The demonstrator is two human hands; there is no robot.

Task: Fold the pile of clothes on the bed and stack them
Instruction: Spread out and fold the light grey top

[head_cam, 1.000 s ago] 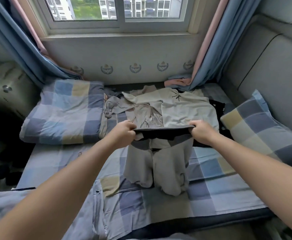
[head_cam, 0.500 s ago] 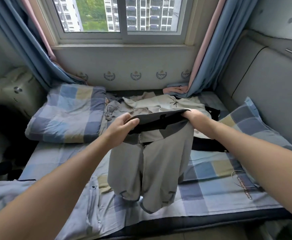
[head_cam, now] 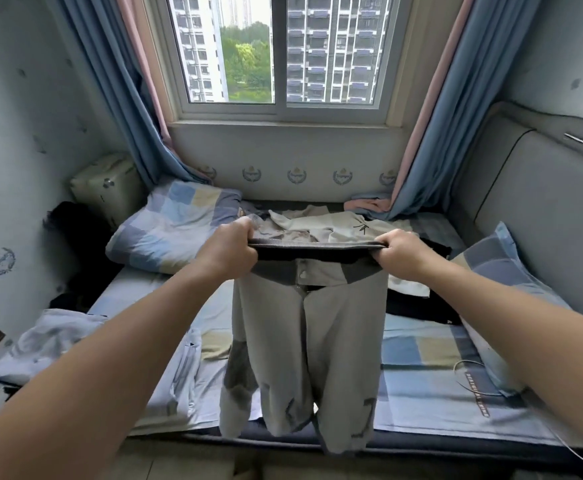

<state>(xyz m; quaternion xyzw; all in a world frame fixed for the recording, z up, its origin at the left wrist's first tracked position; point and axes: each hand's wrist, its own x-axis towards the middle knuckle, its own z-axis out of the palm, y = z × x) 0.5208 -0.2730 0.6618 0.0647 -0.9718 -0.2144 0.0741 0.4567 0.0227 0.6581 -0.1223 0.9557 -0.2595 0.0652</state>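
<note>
The left hand [head_cam: 229, 252] and right hand [head_cam: 401, 256] each clenched 1 end of the dark waistband of the pale grey cotton trousers [head_cam: 305, 344], which hung in the air over the blue checked bed [head_cam: 421, 362]. The legs dangled past its near edge. The fold would probably go best with the waistband level and taut, and the 2 legs matched seam to seam before lowering.

Window [head_cam: 279, 53] ahead of me; tower blocks and green trees beyond. Blue curtains [head_cam: 110, 98] hang at both sides, edged pink. Checked pillow [head_cam: 172, 230] to my left, another [head_cam: 497, 258] to my right, against a grey padded panel [head_cam: 542, 209]. Pale box [head_cam: 106, 188] in left corner.
</note>
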